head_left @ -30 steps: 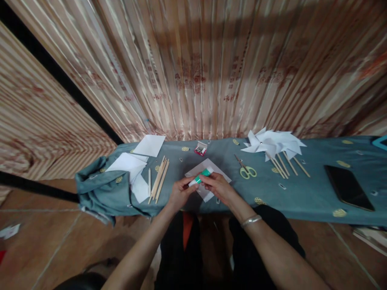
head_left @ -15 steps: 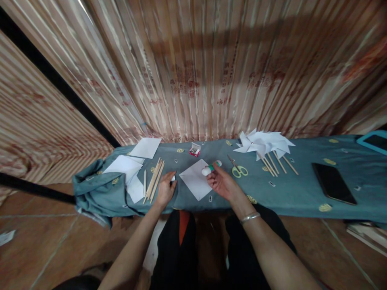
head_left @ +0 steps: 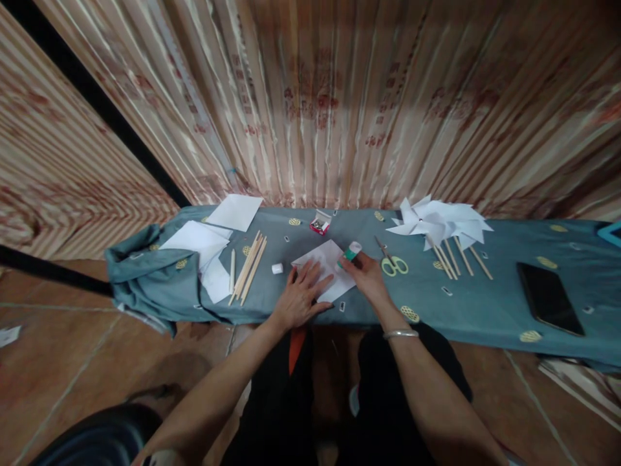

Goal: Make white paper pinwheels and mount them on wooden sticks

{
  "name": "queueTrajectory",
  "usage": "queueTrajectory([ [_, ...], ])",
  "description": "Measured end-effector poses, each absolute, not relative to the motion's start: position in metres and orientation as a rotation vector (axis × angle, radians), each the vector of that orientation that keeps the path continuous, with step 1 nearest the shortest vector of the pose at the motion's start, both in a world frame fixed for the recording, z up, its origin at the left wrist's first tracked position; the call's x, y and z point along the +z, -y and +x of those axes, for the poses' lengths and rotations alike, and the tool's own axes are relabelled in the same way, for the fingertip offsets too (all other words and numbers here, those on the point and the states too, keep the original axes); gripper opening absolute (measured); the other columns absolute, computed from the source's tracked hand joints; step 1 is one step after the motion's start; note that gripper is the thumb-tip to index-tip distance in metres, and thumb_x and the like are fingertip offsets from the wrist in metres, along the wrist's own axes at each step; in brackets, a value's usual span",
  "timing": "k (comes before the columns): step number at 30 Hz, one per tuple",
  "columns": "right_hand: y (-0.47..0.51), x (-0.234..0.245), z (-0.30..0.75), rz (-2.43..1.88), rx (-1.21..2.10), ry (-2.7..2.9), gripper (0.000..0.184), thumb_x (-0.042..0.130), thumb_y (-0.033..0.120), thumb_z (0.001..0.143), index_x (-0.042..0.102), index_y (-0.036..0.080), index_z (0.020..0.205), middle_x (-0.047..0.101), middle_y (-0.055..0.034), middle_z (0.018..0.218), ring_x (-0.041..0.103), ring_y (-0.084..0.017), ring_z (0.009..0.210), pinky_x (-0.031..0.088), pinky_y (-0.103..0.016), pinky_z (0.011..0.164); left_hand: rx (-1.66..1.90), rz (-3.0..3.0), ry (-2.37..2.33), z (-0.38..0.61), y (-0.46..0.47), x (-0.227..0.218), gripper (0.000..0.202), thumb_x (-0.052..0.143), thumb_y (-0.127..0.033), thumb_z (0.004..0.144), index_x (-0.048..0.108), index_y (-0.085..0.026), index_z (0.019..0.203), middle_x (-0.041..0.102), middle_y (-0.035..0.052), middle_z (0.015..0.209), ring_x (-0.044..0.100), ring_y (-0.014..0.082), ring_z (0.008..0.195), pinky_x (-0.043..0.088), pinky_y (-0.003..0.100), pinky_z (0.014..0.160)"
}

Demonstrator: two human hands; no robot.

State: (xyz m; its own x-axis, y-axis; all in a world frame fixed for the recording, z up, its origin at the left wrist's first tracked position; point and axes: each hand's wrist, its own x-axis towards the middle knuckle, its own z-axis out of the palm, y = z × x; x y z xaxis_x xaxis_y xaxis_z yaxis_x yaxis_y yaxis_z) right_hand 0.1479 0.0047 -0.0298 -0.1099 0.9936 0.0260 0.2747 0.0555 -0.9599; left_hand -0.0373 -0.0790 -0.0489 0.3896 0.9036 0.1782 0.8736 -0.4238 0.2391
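Note:
A creased white square of paper (head_left: 331, 254) lies on the green cloth in front of me, turned corner-up. My left hand (head_left: 301, 296) rests flat on its left half with the fingers spread. In my right hand (head_left: 367, 275) is a green and white glue stick (head_left: 351, 254), tilted over the right side of the paper; whether its tip touches the sheet I cannot tell. The white glue cap (head_left: 277, 268) sits on the cloth left of the paper. Scissors with pale green handles (head_left: 394, 265) lie just right of my right hand.
Wooden sticks (head_left: 250, 268), a white pencil-like stick (head_left: 232, 272) and white paper sheets (head_left: 194, 243) lie at left. A small red box of metal pins (head_left: 320, 222) stands behind the paper. Paper pinwheels (head_left: 439, 223) and a black phone (head_left: 549, 299) lie to the right.
My left hand has put the cap down on the cloth and moved right onto the paper, opening flat. My right hand has brought the glue stick down toward the paper's right side.

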Motion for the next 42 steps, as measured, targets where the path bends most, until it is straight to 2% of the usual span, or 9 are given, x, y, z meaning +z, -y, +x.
queueTrajectory([
  [6,-0.006,-0.043,0.148,-1.246,1.092,1.366,0.043,0.066,0.058,0.069,0.065,0.017,0.083,0.071,-0.0056,0.076,0.063,-0.02,0.07,0.049,-0.032,0.065,0.358,2.574,-1.583,-0.039,0.079,-0.051,0.064,0.045,-0.065,0.086,0.043,-0.035,0.142,0.035,0.0145,0.154,0.021,0.0365,0.145,0.018,0.063,0.111],
  [10,-0.009,-0.043,0.146,-1.239,1.108,1.454,0.042,0.067,0.057,0.07,0.065,0.017,0.083,0.071,-0.0055,0.076,0.064,-0.02,0.069,0.05,-0.032,0.066,0.377,2.56,-1.597,-0.037,0.079,-0.052,0.064,0.048,-0.066,0.085,0.046,-0.034,0.14,0.036,0.0152,0.153,0.022,0.0394,0.144,0.018,0.064,0.11],
  [17,-0.006,-0.043,0.145,-1.302,0.988,1.752,0.036,0.065,0.048,0.075,0.069,0.016,0.089,0.074,-0.0089,0.084,0.067,-0.025,0.077,0.05,-0.037,0.074,0.398,2.544,-1.587,-0.036,0.078,-0.054,0.069,0.047,-0.066,0.085,0.04,-0.031,0.145,0.036,0.0173,0.153,0.024,0.0393,0.144,0.017,0.064,0.11],
  [23,-0.004,-0.04,0.143,-1.351,0.856,1.878,0.032,0.062,0.047,0.078,0.067,0.018,0.089,0.074,-0.0076,0.082,0.067,-0.025,0.077,0.049,-0.035,0.07,0.436,2.53,-1.588,-0.035,0.078,-0.057,0.065,0.048,-0.066,0.085,0.047,-0.032,0.14,0.035,0.0149,0.153,0.024,0.0386,0.143,0.015,0.064,0.111],
  [30,-0.002,-0.038,0.137,-1.379,0.695,1.962,0.027,0.058,0.043,0.081,0.065,0.019,0.09,0.074,-0.0081,0.082,0.067,-0.025,0.077,0.047,-0.033,0.07,0.43,2.544,-1.586,-0.035,0.078,-0.056,0.068,0.049,-0.066,0.084,0.046,-0.029,0.141,0.037,0.0177,0.152,0.026,0.041,0.142,0.018,0.064,0.11],
  [42,-0.007,-0.042,0.131,-1.339,0.686,1.967,0.03,0.056,0.049,0.084,0.062,0.02,0.087,0.072,-0.0075,0.078,0.065,-0.024,0.073,0.046,-0.033,0.068,0.42,2.524,-1.58,-0.035,0.077,-0.057,0.066,0.047,-0.067,0.085,0.047,-0.031,0.14,0.035,0.0153,0.153,0.024,0.0392,0.143,0.015,0.064,0.111],
])
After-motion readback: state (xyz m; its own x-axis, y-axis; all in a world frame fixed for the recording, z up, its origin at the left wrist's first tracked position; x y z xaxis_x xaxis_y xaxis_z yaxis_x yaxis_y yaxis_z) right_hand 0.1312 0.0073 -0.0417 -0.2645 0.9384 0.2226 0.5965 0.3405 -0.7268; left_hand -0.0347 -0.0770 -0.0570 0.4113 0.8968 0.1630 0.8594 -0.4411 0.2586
